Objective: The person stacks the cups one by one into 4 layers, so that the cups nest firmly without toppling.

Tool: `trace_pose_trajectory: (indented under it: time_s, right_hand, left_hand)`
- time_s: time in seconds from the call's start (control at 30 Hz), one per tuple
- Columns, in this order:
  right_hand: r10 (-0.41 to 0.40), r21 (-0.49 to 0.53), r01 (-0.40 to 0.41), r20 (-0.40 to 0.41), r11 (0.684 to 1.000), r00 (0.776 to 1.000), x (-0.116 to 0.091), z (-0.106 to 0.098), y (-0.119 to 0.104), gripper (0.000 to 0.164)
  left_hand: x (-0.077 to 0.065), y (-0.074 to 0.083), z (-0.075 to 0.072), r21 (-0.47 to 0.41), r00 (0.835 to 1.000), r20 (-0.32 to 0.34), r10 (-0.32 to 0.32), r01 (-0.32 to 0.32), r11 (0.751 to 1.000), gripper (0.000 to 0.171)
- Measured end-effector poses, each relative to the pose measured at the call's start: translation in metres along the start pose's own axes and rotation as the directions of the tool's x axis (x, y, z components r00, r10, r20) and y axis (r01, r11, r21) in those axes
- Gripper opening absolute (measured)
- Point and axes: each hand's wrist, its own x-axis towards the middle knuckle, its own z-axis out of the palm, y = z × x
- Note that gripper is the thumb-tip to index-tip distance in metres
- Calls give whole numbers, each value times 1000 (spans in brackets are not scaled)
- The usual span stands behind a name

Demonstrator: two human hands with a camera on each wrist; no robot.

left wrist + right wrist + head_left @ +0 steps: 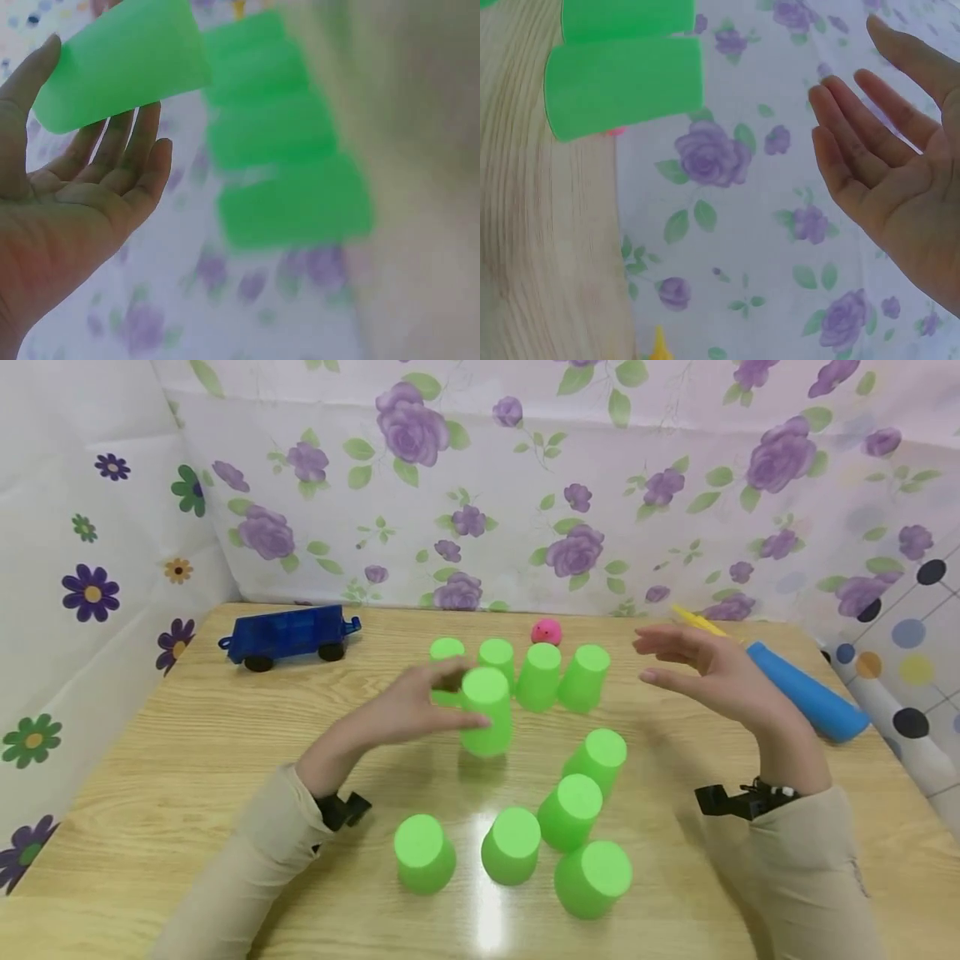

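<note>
My left hand grips a green cup, bottom up, a little above the table. In the left wrist view the thumb lies on one side of this cup and the fingers on the other. Just behind it, several upside-down green cups stand in a row. Over the table to the right, my right hand is held with fingers extended, nothing in it; its palm and loosely bent fingers show in the right wrist view. Nearer to me stand several more upturned green cups, in a bent line.
A blue toy wagon sits at the back left of the wooden table. Behind the cup row is a small pink toy. On the right lie a blue object and a yellow pointed piece. Flowered cloth hangs behind.
</note>
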Motion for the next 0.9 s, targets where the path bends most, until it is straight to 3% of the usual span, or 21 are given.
trace_pose_trajectory:
  time_s: [0.1, 0.2, 0.33, 0.47, 0.63, 0.8, 0.9]
  right_hand:
    - [-19, -28, 20, 38, 999, 999, -2, 5, -5, 49]
    - [-56, -56, 60, 67, 997, 996, -2, 12, -4, 46]
    - [-71, -139, 86, 112, 987, 991, -1, 23, -1, 46]
    - [-75, -164, 110, 207, 980, 976, 0, 31, 3, 53]
    - [-79, -105, 123, 349, 987, 934, 0, 36, 6, 65]
    - [-108, -71, 148, 397, 986, 911, 0, 38, 4, 73]
    - [-110, -53, 148, 442, 988, 890, -1, 36, 3, 75]
  left_hand:
    - [0, 3, -27, -25, 990, -133, -49, 46, 999, 62]
    - [2, 3, -48, -95, 972, -217, -88, 68, 993, 59]
    - [8, 1, -59, -195, 969, -230, -93, 48, 980, 55]
    - [18, -3, -58, -234, 965, -241, -106, 49, 971, 56]
    - [35, -8, -52, -249, 953, -279, -117, 46, 967, 58]
    - [49, -15, -44, -284, 940, -326, -102, 6, 959, 57]
    - [54, -17, -38, -275, 942, -321, -97, 5, 961, 58]
